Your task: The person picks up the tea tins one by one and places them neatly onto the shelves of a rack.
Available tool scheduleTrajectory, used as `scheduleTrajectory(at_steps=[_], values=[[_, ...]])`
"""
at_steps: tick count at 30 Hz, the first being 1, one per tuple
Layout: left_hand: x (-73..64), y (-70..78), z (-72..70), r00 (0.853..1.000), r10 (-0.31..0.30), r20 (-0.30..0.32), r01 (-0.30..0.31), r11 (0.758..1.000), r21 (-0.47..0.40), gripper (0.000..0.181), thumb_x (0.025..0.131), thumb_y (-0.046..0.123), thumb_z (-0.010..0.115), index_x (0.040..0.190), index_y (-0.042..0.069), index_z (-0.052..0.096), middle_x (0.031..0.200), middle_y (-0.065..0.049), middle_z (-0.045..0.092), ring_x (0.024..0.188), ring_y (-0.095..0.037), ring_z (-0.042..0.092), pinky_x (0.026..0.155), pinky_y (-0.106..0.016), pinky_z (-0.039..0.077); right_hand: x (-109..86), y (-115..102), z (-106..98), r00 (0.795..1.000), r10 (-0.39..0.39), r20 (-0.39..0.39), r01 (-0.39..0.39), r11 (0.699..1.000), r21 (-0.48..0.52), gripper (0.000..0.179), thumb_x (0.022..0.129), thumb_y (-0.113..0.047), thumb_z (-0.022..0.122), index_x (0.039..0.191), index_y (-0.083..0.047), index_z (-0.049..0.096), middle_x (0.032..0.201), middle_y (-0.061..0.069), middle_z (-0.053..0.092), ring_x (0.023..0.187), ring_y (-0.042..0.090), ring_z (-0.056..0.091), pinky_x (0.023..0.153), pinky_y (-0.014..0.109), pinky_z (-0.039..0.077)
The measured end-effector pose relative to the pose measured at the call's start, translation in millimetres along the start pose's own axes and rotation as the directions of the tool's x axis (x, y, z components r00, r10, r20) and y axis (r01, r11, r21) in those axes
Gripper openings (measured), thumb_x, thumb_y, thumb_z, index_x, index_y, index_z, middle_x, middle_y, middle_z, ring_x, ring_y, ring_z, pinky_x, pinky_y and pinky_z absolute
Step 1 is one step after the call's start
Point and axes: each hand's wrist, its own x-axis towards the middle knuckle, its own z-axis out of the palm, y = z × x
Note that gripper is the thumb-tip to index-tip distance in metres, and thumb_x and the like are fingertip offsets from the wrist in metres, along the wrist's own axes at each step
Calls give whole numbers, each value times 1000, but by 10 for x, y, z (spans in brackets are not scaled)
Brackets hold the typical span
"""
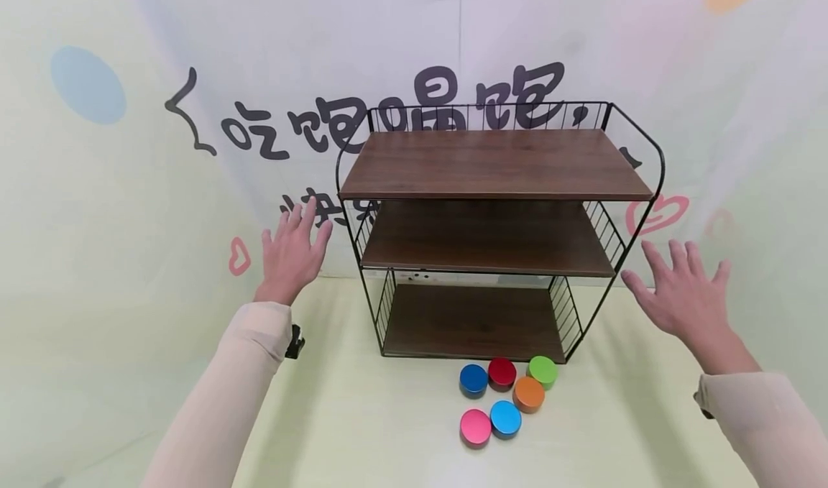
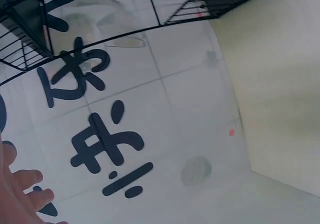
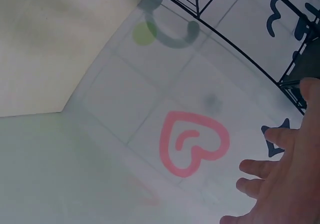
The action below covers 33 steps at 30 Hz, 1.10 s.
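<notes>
Rack [image 1: 488, 238], three brown shelves in a black wire frame, standing on the pale bench [image 1: 362, 423] between the two hands. The left hand [image 1: 292, 252] is at its left side and the right hand [image 1: 687, 294] at its right, both with fingers spread and nothing gripped. On the white backdrop [image 1: 388, 35] behind, large dark characters [image 1: 435, 85] read 吃饱喝饱 and a comma, partly behind the rack's top rail; a lower line shows 快, the rest partly covered by the rack. A pink heart [image 3: 169, 134] is drawn right of the rack. Six round coloured pieces [image 1: 528, 393] sit in front.
</notes>
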Motion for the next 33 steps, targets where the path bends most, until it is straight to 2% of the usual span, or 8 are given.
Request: scheduleTrajectory(at_steps=[6,11,14,16,18,21,24,33], values=[[59,164,-74,997,-8,-76,-3,990,-139,69,103,58,22,160,18,21,157,-22,32,140,-45,35,106,-64,28,-137,-2,109,1000,-11,23,11,1000,-1,66,97,-45,51,146,-5,34,138,34,31,133,53,19,97,82,-2],[90,290,-160,991,-51,-120,20,970,-243,67,103,57,23,160,21,22,159,-12,33,140,-41,37,108,-60,29,-233,-30,212,1000,-8,1,7,999,37,65,95,-41,55,144,-3,35,135,32,37,130,52,25,96,82,-1],[105,370,-201,985,-66,-160,17,955,-295,65,104,55,23,160,22,22,153,-12,43,133,-40,46,104,-60,33,-294,-67,274,1000,-4,-18,5,998,64,64,95,-38,57,144,-3,37,134,31,41,128,50,31,97,82,-1],[117,427,-221,978,-68,-195,-1,942,-335,63,104,53,23,160,23,22,135,-19,57,119,-41,55,98,-58,37,-335,-78,322,1000,-3,-25,5,997,78,63,94,-37,57,143,-3,38,133,31,43,125,49,35,97,82,0],[128,486,-246,971,-58,-233,-37,923,-383,61,105,51,23,159,24,22,120,-21,61,112,-40,56,97,-55,39,-373,-83,378,1000,-2,-29,4,996,88,62,94,-36,58,143,-3,39,132,31,46,122,49,40,96,82,2],[128,565,-286,964,-3,-267,-122,884,-452,57,105,50,23,159,30,20,126,-19,61,123,-35,54,106,-49,35,-426,-86,459,1000,11,-23,-9,994,109,61,95,-37,58,142,-1,41,132,32,50,116,52,47,96,82,4],[121,632,-313,954,82,-289,-223,837,-500,55,106,46,24,159,34,15,152,-9,45,141,-26,39,116,-43,24,-468,-94,539,999,31,-7,-30,989,148,61,96,-37,57,141,1,42,131,34,52,113,55,51,96,82,4],[136,788,-333,909,203,-364,-387,735,-556,55,106,36,30,159,31,17,154,1,39,141,-9,37,115,-30,25,-593,-158,750,999,42,15,-44,975,216,60,97,-38,57,140,0,45,129,35,55,112,55,54,94,81,10]])
